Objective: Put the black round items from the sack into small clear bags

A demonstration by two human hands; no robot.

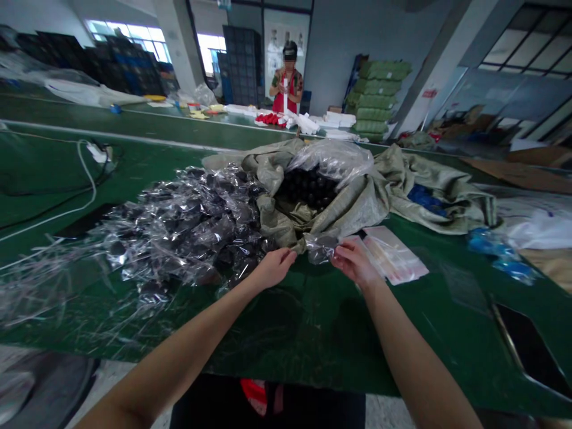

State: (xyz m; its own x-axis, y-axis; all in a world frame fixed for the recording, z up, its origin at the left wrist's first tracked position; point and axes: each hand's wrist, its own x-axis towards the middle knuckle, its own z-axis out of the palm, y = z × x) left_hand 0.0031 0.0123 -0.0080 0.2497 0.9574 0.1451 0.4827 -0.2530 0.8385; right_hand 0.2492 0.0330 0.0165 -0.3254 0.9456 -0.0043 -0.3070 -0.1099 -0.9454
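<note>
My right hand (357, 262) pinches the edge of a small clear plastic bag (320, 249) with something dark inside it. Left of that bag, the fingers of my left hand (276, 267) are pressed together at the front edge of an open woven sack (279, 220); what they hold, if anything, I cannot make out. Round black pieces (310, 187) fill the sack's mouth. Beside my left hand spreads a big heap of black pieces in clear wrappers (192, 220). A stack of flat pale packets (395, 253) lies just right of my right hand.
Clear plastic strips (49, 286) trail at the left, and a white cable (93, 179) curves behind them. A phone (531, 345) lies at the right edge, below blue wrapped pieces (504, 253). Across the green table (277, 333), a person (288, 83) holds something long and white.
</note>
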